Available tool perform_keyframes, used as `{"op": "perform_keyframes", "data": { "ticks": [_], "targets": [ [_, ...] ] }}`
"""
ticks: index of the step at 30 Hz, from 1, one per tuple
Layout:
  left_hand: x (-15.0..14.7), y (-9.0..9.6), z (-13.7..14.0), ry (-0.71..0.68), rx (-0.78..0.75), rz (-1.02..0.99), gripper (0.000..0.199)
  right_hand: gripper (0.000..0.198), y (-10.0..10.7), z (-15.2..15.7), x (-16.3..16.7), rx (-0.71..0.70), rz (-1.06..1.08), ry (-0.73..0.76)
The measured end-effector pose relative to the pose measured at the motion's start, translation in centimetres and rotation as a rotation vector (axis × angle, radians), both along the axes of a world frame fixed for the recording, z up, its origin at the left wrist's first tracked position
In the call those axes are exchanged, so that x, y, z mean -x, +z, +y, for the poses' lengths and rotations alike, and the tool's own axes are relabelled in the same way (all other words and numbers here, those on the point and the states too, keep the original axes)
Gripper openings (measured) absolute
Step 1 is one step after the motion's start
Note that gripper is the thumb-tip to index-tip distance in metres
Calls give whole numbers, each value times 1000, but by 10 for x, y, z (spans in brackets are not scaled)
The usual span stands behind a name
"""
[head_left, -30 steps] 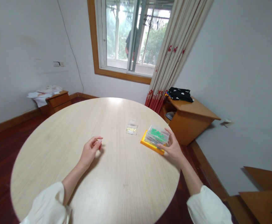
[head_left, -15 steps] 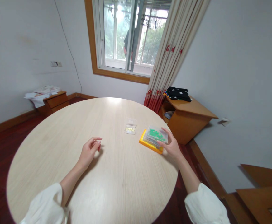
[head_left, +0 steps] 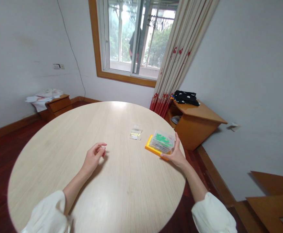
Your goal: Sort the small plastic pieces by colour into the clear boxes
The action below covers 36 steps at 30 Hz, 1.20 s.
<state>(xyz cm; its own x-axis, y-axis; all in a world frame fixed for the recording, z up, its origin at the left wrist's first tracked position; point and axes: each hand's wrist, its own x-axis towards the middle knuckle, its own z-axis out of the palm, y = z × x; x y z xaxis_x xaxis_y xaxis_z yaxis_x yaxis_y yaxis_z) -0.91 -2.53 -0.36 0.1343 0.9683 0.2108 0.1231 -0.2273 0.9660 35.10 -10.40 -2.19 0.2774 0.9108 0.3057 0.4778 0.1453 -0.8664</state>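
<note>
At the right of the round table (head_left: 117, 181), my right hand (head_left: 177, 156) is wrapped round the right-hand corner of a yellow-orange tray (head_left: 151, 149). Its thumb lies on the near edge and its fingers reach up along the far right side. On the tray sits a stack of clear plastic boxes, the top box (head_left: 162, 138) showing small green pieces. My left hand (head_left: 92, 158) rests on the tabletop left of centre, fingers loosely curled and a gap beside the thumb, with nothing visible in it. Between the hands, farther off, stands a small clear case (head_left: 135, 134) with its lid up and tiny yellow pieces inside.
Beyond the table's right edge is a wooden cabinet (head_left: 199, 113) with folded black cloth (head_left: 186, 97) on top. A small drawer unit (head_left: 60, 105) with papers stands at the left. A curtain (head_left: 172, 61) hangs beside the window (head_left: 131, 35).
My right hand has slid down from the top clear box to the tray's corner, its thumb now at the near edge. The left hand has stayed put.
</note>
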Motion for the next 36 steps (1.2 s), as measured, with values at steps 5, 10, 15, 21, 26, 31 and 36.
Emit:
{"op": "perform_keyframes", "data": {
  "ticks": [5,10,15,21,26,31,36],
  "targets": [
    [1,0,0,-7,-12,10,32,126,-3,0,-1,46,-8,16],
    [1,0,0,-10,-11,20,33,124,-2,3,-2,57,-59,-16],
    [0,1,0,-4,-9,5,33,125,-7,14,-17,10,-60,-45],
    [1,-1,2,28,38,-14,32,127,-10,34,-43,-15,-100,-118],
    [3,-1,3,35,52,-38,30,130,-9,38,-54,-12,-104,-148],
    [3,-1,4,29,63,-50,28,118,16,11,-30,-252,-243,-361],
    [2,-1,4,5,62,-32,28,77,48,10,30,-381,-580,-162]
  ]
}}
